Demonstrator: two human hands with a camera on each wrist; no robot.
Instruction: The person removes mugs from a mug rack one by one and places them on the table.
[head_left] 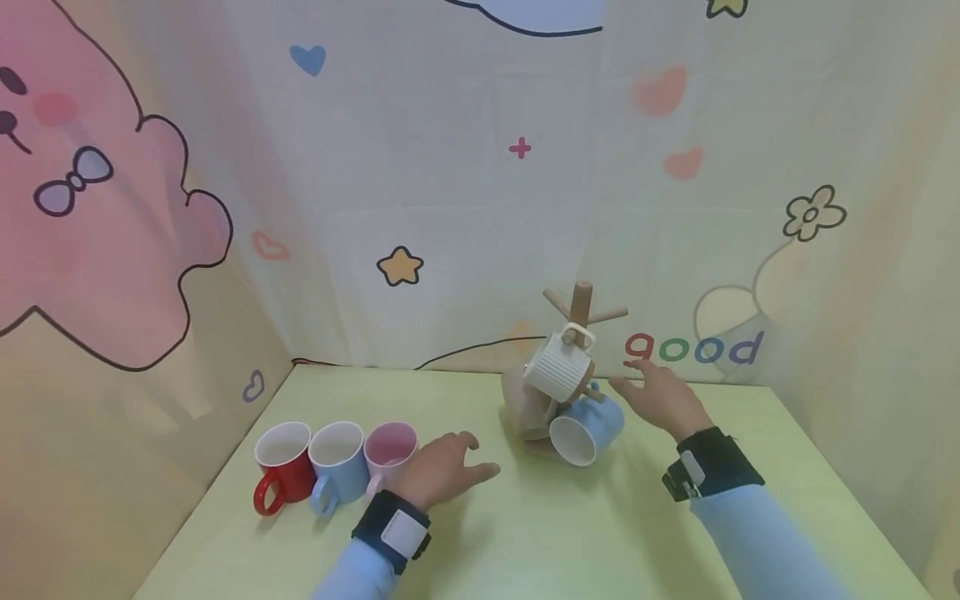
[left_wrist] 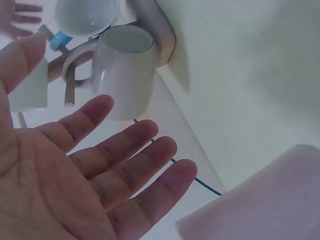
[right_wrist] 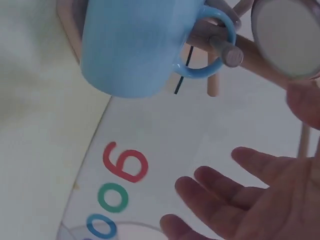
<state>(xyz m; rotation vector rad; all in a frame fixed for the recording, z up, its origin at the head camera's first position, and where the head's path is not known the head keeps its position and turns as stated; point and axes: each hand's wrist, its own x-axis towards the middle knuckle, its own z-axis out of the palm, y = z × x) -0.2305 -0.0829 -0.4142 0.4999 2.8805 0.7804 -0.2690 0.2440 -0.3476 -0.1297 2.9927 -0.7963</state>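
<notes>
A wooden mug tree (head_left: 582,298) stands toward the back of the table, right of centre. A white ribbed mug (head_left: 557,367) hangs high on it. Lower down are a light blue mug (head_left: 606,417) on the right and an off-white mug (left_wrist: 127,80) on the left, each with its handle over a peg. My right hand (head_left: 663,402) is held just right of the tree, fingers spread and apart from the blue mug (right_wrist: 137,47). Beside a pink mug (head_left: 393,446), which it partly hides, my left hand (head_left: 441,472) is extended with nothing in it.
Left of the pink mug, a light blue mug (head_left: 339,462) and a red mug (head_left: 288,462) stand upright in a row, handles toward me. The pale green table (head_left: 547,533) meets a printed curtain (head_left: 450,167) at the back and sides.
</notes>
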